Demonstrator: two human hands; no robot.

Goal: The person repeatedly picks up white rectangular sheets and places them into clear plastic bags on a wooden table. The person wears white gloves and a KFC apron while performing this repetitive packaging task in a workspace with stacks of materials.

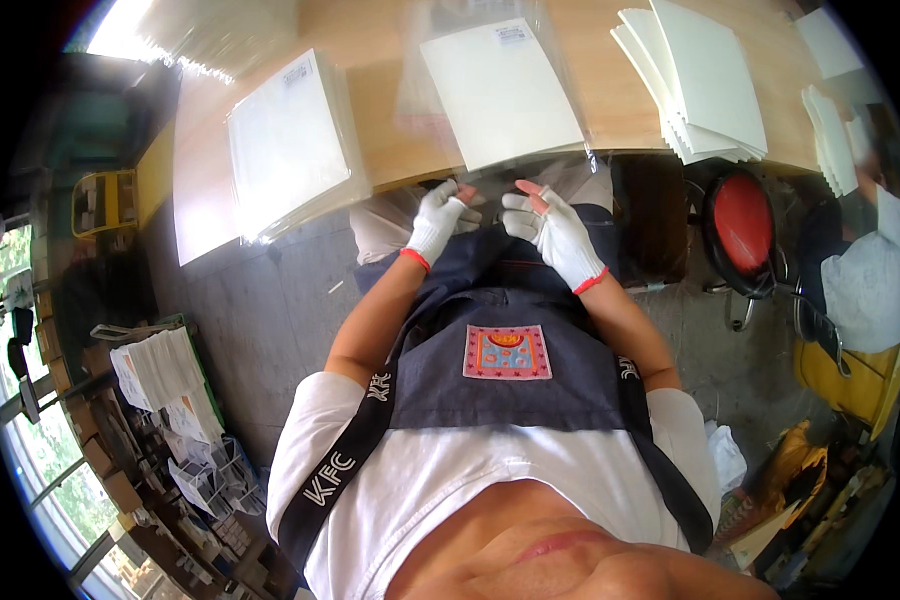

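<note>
Both my hands wear white knit gloves with red cuffs and some bare fingertips. My left hand (440, 218) is above my lap, just off the table's near edge, its fingers loosely bent and apart. Across a small gap, my right hand (560, 238) has its fingers stretched toward the left one. Nothing solid shows in either hand; thin clear film near them is hard to make out. Just beyond them, a white board (500, 95) with a small printed label lies in clear plastic at the table edge.
Left on the wooden table (395, 130) lies a stack of plastic-wrapped white boards (292, 140); right, a fanned pile of bare white boards (715, 80). A red-seated stool (742, 225) stands at right, near another person's sleeve (870, 290). Papers (160, 370) fill a rack at lower left.
</note>
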